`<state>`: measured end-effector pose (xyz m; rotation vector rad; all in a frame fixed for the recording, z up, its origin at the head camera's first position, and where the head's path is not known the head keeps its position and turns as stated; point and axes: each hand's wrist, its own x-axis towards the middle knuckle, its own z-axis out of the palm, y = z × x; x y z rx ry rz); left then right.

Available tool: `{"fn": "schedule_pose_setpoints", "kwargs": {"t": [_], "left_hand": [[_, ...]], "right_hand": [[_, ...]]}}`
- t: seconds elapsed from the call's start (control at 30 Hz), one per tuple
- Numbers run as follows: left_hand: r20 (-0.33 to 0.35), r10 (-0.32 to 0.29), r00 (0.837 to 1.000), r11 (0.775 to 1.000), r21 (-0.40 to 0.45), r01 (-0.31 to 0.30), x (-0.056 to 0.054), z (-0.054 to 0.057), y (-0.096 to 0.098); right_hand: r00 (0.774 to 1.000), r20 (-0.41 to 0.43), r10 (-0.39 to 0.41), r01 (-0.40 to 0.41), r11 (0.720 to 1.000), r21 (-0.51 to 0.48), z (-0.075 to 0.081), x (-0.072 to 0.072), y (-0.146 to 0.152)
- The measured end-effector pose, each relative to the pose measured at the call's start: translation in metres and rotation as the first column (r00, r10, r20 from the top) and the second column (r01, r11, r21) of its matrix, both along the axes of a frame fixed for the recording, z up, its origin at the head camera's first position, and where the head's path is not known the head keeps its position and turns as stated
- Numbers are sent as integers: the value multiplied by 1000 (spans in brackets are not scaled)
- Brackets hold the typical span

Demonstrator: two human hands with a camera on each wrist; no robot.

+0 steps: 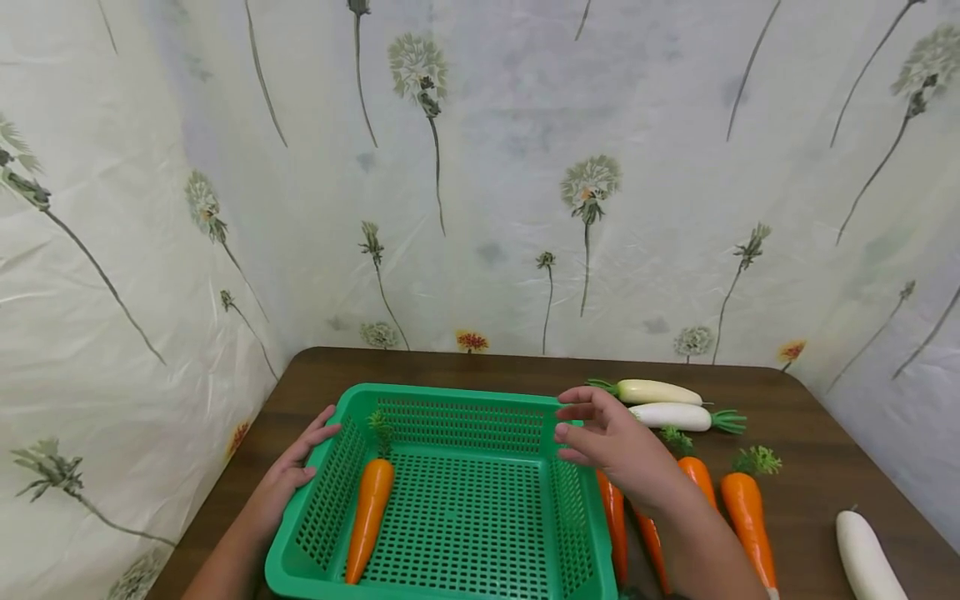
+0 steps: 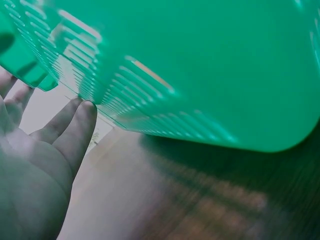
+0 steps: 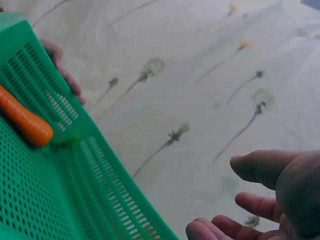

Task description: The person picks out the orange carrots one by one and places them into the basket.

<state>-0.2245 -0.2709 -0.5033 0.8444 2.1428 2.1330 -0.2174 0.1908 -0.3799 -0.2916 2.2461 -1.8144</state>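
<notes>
A green plastic basket (image 1: 480, 492) with perforated walls sits on the table. Inside it, along the left side, lies one orange carrot (image 1: 371, 508) with its leafy top toward the back. My left hand (image 1: 288, 467) touches the basket's left rim from outside, fingers fairly straight; in the left wrist view its fingertips (image 2: 86, 107) meet the slotted wall. Over the basket's back right corner hovers my right hand (image 1: 611, 437), its fingers loosely bent and apart. The right wrist view has nothing between its thumb and fingers.
Right of the basket lie several more carrots (image 1: 744, 517), partly behind my right forearm. Two white radishes (image 1: 660, 392) with green tops lie behind them. Another white radish (image 1: 868, 554) is near the table's right edge. Flower-patterned sheeting (image 1: 495, 167) hangs behind the table (image 1: 810, 467).
</notes>
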Motion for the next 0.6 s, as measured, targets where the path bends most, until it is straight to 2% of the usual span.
{"fn": "schedule_pose_setpoints", "kwargs": {"t": [0.27,0.47,0.6], "left_hand": [[-3,-27,1000,999,28,27,2,-1,0],[-7,-2,1000,1000,7,2,2,1,0],[10,11,1000,1000,-9,-11,1,2,0]], "right_hand": [[999,-24,-45,46,998,43,-9,-4,21],[992,-53,-115,120,989,91,-17,-5,40],[990,-60,-127,133,984,122,-24,-4,55]]}}
